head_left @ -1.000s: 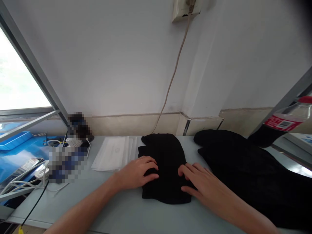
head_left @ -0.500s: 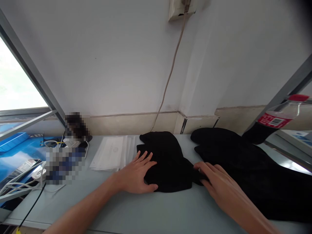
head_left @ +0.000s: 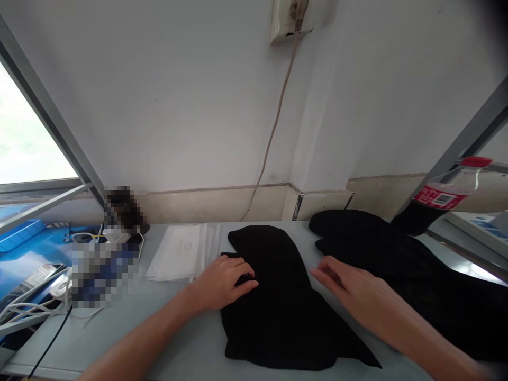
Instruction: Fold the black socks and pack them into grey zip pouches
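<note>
A dark, flat piece of black cloth [head_left: 281,312] with a notched outline lies on the grey table, its lower part reaching toward the front edge. My left hand [head_left: 224,280] rests on its left side, fingers bent and the thumb apart, with a gap between them. Just off the cloth's right edge is my right hand [head_left: 349,288], its fingers loosely curled, the thumb apart, nothing visible in them. To the right spreads a larger black cloth [head_left: 428,286], partly covered by my right forearm.
Clear plastic sleeves with white sheets [head_left: 180,251] lie left of the cloth. A cola bottle [head_left: 440,198] leans at the right. White cables [head_left: 35,304] and a blue tray [head_left: 24,235] crowd the left. A cord [head_left: 273,127] hangs from a wall socket [head_left: 289,21].
The cloth's lower part has spread out toward me and to the right. My right hand has let go of its edge. The left hand's spread fingers have drawn in and bent.
</note>
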Demonstrator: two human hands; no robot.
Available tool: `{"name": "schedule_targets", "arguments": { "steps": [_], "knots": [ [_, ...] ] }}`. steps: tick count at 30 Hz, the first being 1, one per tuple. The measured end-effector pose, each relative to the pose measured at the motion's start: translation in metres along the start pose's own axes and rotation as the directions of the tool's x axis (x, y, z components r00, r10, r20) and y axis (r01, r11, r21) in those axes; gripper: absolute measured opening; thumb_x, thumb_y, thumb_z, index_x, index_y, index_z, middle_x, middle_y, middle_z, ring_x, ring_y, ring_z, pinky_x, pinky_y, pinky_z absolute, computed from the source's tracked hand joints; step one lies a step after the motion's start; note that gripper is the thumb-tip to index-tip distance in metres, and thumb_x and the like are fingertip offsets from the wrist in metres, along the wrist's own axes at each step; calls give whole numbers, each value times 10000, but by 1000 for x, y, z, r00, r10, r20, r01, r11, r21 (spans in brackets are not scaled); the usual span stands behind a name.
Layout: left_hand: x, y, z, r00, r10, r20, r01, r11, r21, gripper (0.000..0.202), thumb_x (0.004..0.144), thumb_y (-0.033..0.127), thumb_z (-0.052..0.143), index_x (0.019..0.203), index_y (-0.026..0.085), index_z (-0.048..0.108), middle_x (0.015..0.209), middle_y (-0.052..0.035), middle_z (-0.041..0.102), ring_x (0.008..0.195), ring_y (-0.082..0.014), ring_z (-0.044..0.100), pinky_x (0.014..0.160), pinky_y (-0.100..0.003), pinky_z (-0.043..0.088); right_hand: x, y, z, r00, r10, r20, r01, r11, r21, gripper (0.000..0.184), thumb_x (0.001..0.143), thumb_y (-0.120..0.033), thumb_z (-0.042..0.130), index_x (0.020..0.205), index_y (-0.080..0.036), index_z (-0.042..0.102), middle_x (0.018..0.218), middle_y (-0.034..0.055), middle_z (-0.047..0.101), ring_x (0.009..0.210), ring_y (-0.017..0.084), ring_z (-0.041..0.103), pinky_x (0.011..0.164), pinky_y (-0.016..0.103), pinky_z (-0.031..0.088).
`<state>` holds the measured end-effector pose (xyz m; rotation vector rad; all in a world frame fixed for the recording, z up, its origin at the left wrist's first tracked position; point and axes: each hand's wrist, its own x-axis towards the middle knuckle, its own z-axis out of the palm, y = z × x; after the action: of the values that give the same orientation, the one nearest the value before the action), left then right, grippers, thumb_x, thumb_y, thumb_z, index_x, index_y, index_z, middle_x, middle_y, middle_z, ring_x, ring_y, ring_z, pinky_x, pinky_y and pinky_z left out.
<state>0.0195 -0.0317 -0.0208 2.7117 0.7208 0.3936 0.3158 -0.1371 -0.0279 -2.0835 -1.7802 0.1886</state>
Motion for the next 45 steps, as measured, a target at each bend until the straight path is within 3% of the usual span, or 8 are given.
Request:
{"name": "schedule_targets", "arguments": {
  "steps": [3,8,15,19,25,36,42,45],
  "knots": [
    [-2,-1,2,1000,5,11,-5,1000,-22,271,1066,423,484,1140,232,661,1040,-24,693,908,-192,672,869,-341,480,29,-21,22,979,89,181,-93,996,14,331,959,-537,475,782,-257,489,705,65,652,637,287,650,571,357,417],
    [-2,-4,3,1000,-13,1,13,1000,-21,257,1066,406,488,1138,241,672,1036,-18,689,892,-186,660,819,-319,479,60,-38,24,978,-86,191,39,971,234,92,976,-327,406,910,-267,429,827,12,630,733,204,615,651,301,475],
    [0,-7,1,997,-57,-48,54,997,-49,284,1081,393,444,1062,229,675,970,-7,712,817,-164,645,798,-303,474,55,-13,-7,918,-133,375,-70,873,483,358,946,-290,440,1295,-327,512,947,14,655,741,185,627,623,264,452],
    [0,-10,2,994,-84,-65,79,995,-65,282,1083,366,438,1018,226,674,943,2,715,792,-159,631,785,-300,465,51,-10,-3,845,-110,523,-233,805,545,274,961,-497,523,1107,-302,647,878,-5,597,710,171,534,604,264,389],
    [-1,-15,1,991,-104,-86,98,993,-71,259,1078,343,448,1015,227,672,923,4,711,793,-162,624,777,-297,459,51,-20,8,942,-84,324,-183,680,710,156,863,-387,662,890,-268,564,847,-33,550,757,164,518,664,265,421],
    [-6,-19,1,989,-88,-117,84,996,-40,247,1075,334,457,1039,228,677,942,-1,723,803,-164,634,799,-296,464,52,1,-5,884,-41,465,-163,906,390,204,802,-262,545,940,-314,686,798,0,699,671,210,609,604,302,480],
    [-6,-20,-1,991,-77,-108,73,997,-41,257,1076,348,454,1076,236,685,965,-8,732,823,-172,648,797,-299,472,54,0,-28,848,-65,525,-166,909,381,425,843,-271,512,1184,-391,735,1308,-16,727,1150,302,686,951,401,551],
    [-6,-23,-2,991,-87,-105,85,996,-27,278,1081,359,433,1072,237,683,965,-10,732,827,-181,649,818,-320,473,56,-10,-38,839,-98,536,-125,923,364,643,834,-360,623,1473,-373,553,1515,7,592,1329,340,593,1080,425,495]
  ]
}}
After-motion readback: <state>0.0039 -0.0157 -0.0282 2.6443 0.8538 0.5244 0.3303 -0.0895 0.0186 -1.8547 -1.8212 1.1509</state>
